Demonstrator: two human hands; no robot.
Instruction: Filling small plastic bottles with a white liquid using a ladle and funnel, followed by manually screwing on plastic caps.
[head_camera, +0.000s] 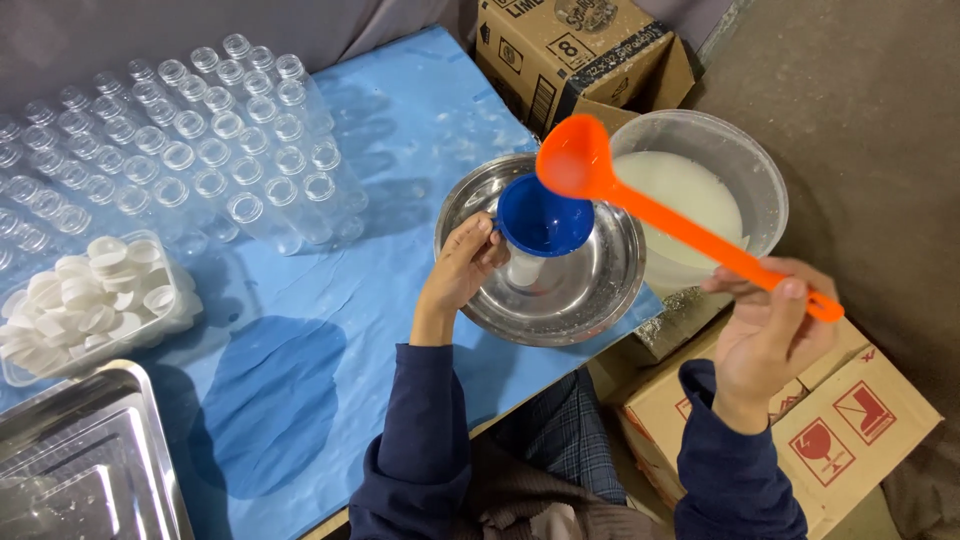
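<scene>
From the head camera, our left hand (462, 268) grips a small bottle (524, 268) topped by a blue funnel (545, 217), standing in a steel bowl (600, 290). Our right hand (768, 335) holds an orange ladle (640, 195) tipped over the funnel, beside a tub of white liquid (700, 190).

table (400, 120), blue sheet | bottles (190, 140) | caps tub (90, 300) | steel bowl (600, 300) | tray (80, 460)
</scene>
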